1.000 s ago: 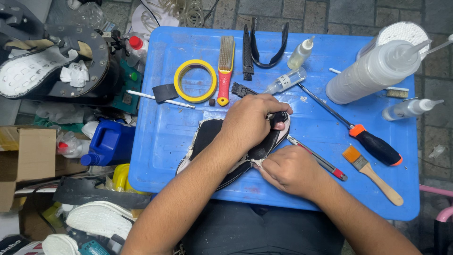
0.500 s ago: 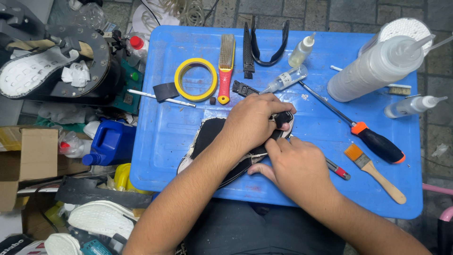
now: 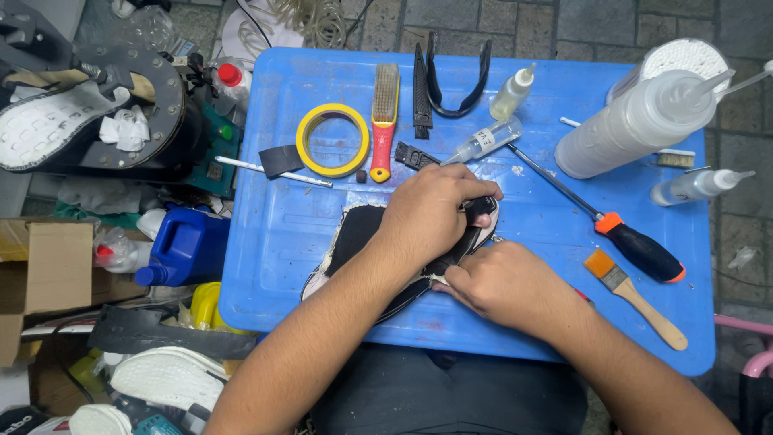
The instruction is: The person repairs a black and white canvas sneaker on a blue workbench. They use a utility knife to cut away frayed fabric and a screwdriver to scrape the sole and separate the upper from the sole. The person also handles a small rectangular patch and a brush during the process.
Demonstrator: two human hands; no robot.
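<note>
The right hand (image 3: 507, 286) pinches the near edge of a black shoe (image 3: 362, 234) with a white rim; what its fingertips grip is hidden. The left hand (image 3: 431, 213) presses down, covering the shoe's middle. The shoe lies on the blue table (image 3: 274, 234), long axis running from near-left to far-right.

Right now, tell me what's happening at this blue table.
A person presses a black shoe with a white sole edge onto the blue plastic table with the left hand. The right hand pinches at the shoe's edge. A yellow tape ring, a red-handled wire brush and an orange-and-black screwdriver lie untouched.
</note>
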